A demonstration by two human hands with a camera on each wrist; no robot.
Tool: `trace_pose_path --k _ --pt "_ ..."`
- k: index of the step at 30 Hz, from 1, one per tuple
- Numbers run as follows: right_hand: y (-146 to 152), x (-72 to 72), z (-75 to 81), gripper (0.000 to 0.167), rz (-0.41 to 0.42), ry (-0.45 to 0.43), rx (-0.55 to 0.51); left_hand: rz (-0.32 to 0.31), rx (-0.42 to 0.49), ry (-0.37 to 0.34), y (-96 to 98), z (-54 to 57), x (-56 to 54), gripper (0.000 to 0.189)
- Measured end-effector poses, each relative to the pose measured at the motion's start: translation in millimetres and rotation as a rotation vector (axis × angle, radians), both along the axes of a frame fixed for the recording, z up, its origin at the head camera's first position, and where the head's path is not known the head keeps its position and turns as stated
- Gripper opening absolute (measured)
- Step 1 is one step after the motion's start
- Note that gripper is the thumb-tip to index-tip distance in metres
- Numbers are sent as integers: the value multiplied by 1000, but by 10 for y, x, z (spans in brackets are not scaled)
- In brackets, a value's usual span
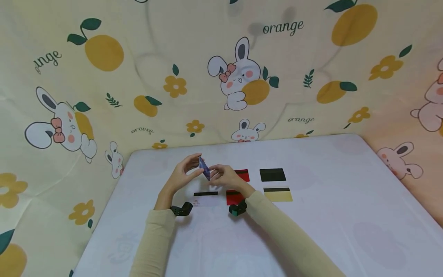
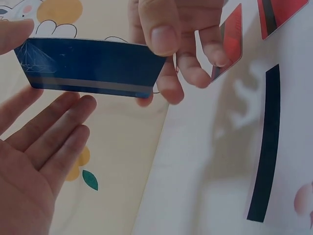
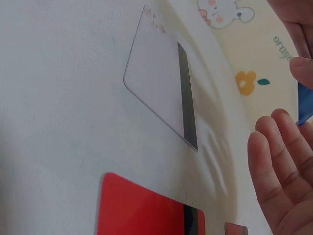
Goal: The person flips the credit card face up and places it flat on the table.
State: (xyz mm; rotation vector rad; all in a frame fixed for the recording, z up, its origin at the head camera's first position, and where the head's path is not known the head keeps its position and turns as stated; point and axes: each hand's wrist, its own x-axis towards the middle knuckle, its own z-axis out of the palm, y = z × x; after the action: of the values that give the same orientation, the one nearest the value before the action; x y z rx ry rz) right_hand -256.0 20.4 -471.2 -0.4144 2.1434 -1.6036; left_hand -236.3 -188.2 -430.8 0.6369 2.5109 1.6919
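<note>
A blue bank-style card [image 1: 204, 168] with a paler stripe along one edge is held up above the table between both hands. My left hand [image 1: 181, 173] pinches one end, thumb on the top edge and a fingertip below; its other fingers extend beneath the card [image 2: 93, 68]. At the opposite end, the thumb and a finger of my right hand [image 1: 226, 177] grip a corner, while its remaining fingers spread loosely. Only a sliver of the blue card [image 3: 305, 100] shows in the right wrist view. Below the hands lies a white card [image 3: 156, 83] with a black stripe.
Two red cards lie on the table, the nearer red card [image 1: 233, 198] and the farther red card [image 1: 245, 175] partly behind my right arm. Right of them are a black card [image 1: 272, 175] and a gold card [image 1: 278, 196]. A printed curtain [image 1: 194, 46] hangs behind.
</note>
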Motion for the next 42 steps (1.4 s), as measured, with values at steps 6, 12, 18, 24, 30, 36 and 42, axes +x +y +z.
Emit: trace_pose_path --k 6,12,18,24,30,36,42 --pt "17 -7 21 55 -6 -7 -18 0 -30 4 33 228 125 55" --pt "36 -30 22 55 -10 -4 -13 14 -54 7 19 289 152 55" --pt "46 -49 8 55 -11 15 -2 32 -67 -10 -15 283 167 55" --pt "47 -47 11 55 5 25 -1 60 -99 -30 -75 191 135 56" --pt "55 -37 18 55 -4 34 21 68 -97 -18 -155 -25 22 57" --pt "75 -33 44 55 -4 34 29 68 -98 -13 -186 -45 19 56" --pt "96 -26 56 56 -21 21 48 81 -123 -19 -202 -61 21 57"
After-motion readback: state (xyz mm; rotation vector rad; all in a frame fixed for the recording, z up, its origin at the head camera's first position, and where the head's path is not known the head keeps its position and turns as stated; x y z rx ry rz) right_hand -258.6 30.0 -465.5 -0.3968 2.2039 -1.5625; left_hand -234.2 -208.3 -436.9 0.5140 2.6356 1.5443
